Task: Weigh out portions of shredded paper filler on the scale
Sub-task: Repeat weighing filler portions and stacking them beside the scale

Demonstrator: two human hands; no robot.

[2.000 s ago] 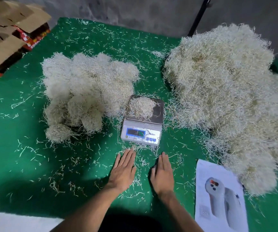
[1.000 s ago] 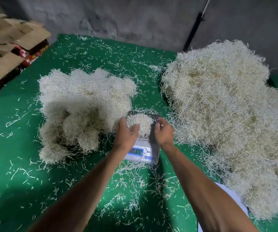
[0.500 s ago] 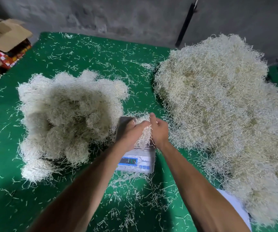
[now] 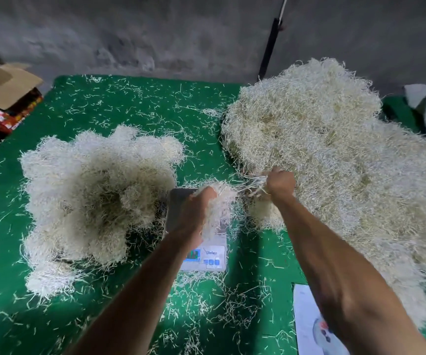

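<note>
A small pile of shredded paper (image 4: 99, 198) sits on the left of the green tabletop (image 4: 135, 106). The left hand (image 4: 196, 213) reaches out over the scale (image 4: 201, 249), fingers curled tight around a clump of paper (image 4: 220, 203). The right hand (image 4: 279, 184) is closed on a few strands pulled from that clump, right by the big pile (image 4: 334, 175).

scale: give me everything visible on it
The scale is a small pale digital unit with a dark flat platter, sitting flat on the green mat between the two filler heaps. Its front panel shows a blue display, unreadable, and blue buttons. The left hand and its clump of filler hide the platter's right part.
</note>
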